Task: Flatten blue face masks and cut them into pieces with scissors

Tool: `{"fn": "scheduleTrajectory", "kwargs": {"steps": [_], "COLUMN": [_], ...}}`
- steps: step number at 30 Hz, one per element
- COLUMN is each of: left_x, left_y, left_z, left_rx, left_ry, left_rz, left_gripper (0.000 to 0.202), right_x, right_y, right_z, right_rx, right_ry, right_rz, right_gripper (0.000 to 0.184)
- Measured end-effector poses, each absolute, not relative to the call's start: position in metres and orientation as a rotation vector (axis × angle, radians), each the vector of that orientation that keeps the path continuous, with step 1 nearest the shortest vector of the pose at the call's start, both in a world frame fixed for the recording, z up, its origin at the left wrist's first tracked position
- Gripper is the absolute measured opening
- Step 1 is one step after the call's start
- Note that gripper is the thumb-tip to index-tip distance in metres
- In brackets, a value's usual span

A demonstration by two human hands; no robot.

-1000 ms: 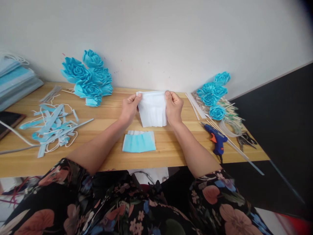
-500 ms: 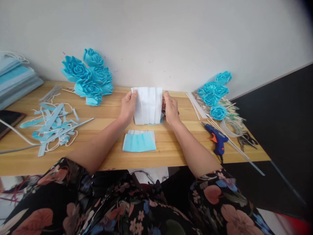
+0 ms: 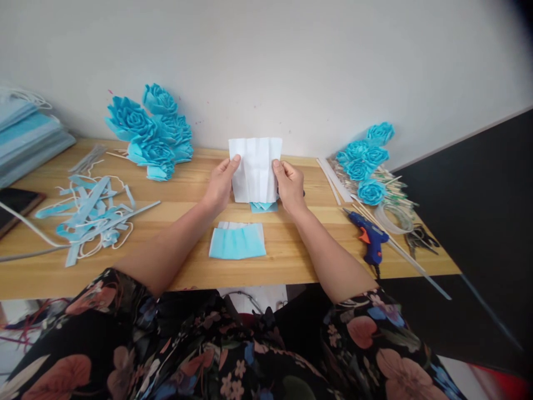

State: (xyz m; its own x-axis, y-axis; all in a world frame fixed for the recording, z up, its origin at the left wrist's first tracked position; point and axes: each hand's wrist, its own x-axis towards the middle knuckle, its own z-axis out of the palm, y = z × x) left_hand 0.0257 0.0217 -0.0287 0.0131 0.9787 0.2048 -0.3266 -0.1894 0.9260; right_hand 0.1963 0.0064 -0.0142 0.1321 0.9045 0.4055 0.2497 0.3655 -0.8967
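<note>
A white pleated mask sheet (image 3: pixel 255 169) hangs upright above the table, its creases running up and down. My left hand (image 3: pixel 222 180) pinches its left edge, thumb on the near face. At the opposite edge, my right hand (image 3: pixel 290 183) grips it the same way. Behind and below the sheet, small blue mask pieces (image 3: pixel 264 207) lie on the wood, partly hidden. Closer to me rests a folded blue mask piece (image 3: pixel 237 241) with a white layer showing along its top. A dark object beside my right hand is mostly covered.
Blue fabric roses (image 3: pixel 156 133) stand at the back left, and smaller roses (image 3: pixel 362 155) lie on sticks at right. A glue gun (image 3: pixel 370 236) and dark scissors (image 3: pixel 421 239) lie at right. Cut strips and ear loops (image 3: pixel 94 214), a mask stack (image 3: pixel 31 136) and a phone (image 3: pixel 16 206) occupy the left.
Both hands have raised the white sheet slightly and shifted it a little right. My right hand's thumb now lies over the sheet's near face. More of the blue pieces behind shows.
</note>
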Motion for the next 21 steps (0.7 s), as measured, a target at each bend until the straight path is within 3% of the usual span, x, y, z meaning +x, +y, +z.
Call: {"fn": "scheduleTrajectory", "kwargs": {"steps": [21], "left_x": [0.0229], "left_y": [0.0229], "left_z": [-0.0290], "left_rx": [1.025], "left_ry": [0.838], "left_rz": [1.456], "left_gripper": [0.041], "right_x": [0.1989], "right_y": [0.0096], "right_z": [-0.0169], "right_rx": [-1.094], "right_ry": [-1.334], "right_rz": [0.673], "right_gripper": [0.057]}}
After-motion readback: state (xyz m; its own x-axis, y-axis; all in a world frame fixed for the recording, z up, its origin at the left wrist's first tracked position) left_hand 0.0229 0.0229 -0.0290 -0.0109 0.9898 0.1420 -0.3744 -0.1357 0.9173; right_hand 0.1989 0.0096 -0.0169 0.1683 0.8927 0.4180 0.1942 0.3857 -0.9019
